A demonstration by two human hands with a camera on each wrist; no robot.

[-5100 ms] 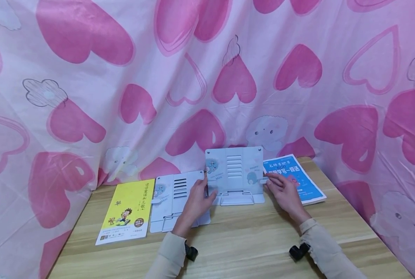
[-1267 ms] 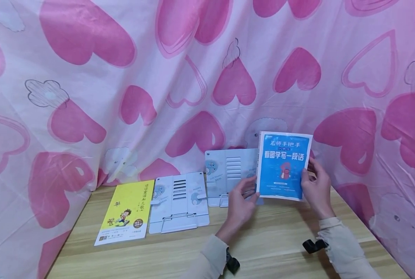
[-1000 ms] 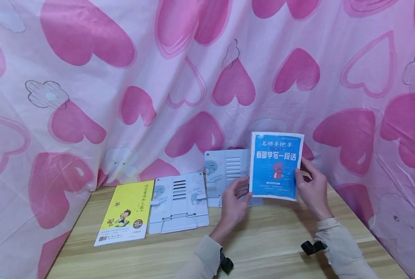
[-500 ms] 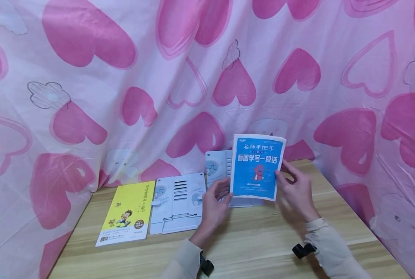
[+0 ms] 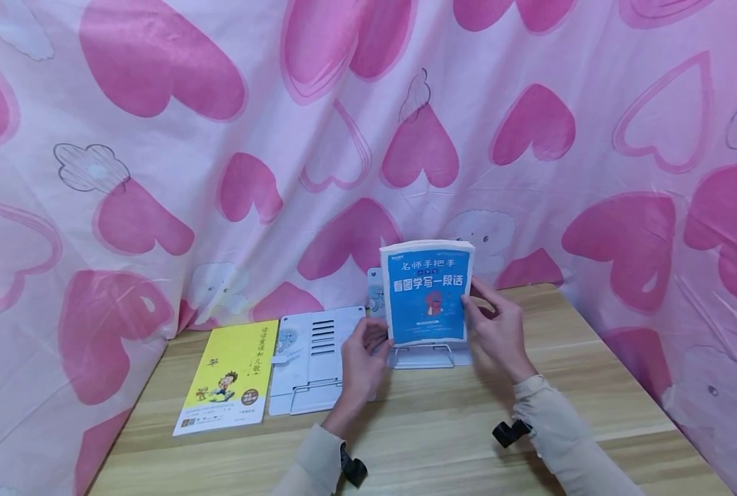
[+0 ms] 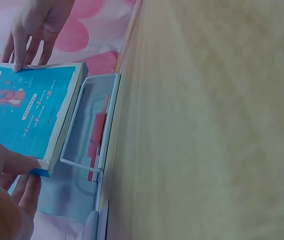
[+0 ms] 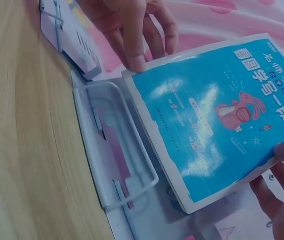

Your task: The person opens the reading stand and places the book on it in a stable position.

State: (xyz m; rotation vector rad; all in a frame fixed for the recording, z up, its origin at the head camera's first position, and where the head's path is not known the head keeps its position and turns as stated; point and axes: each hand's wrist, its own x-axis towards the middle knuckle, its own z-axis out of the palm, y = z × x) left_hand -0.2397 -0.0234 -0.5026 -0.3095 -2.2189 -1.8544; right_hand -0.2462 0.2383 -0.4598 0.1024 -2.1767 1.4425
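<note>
Upright in front of the rear white book stand is a thick blue book, tipped slightly back. My left hand pinches its lower left corner, thumb on the cover. On the opposite edge, my right hand grips it with the thumb in front and the fingers behind. Both wrist views show the bottom edge of the book just above the stand's wire page holder. The book hides most of the stand's back panel.
A second white book stand with slots and a wire holder stands left of the hands. Beside it lies a yellow book on the wooden table. A pink heart-print curtain hangs behind and along the sides.
The hands first left the rear stand and lifted the blue book from the table at right. Since then both hands have carried it left, over the front of that stand.
</note>
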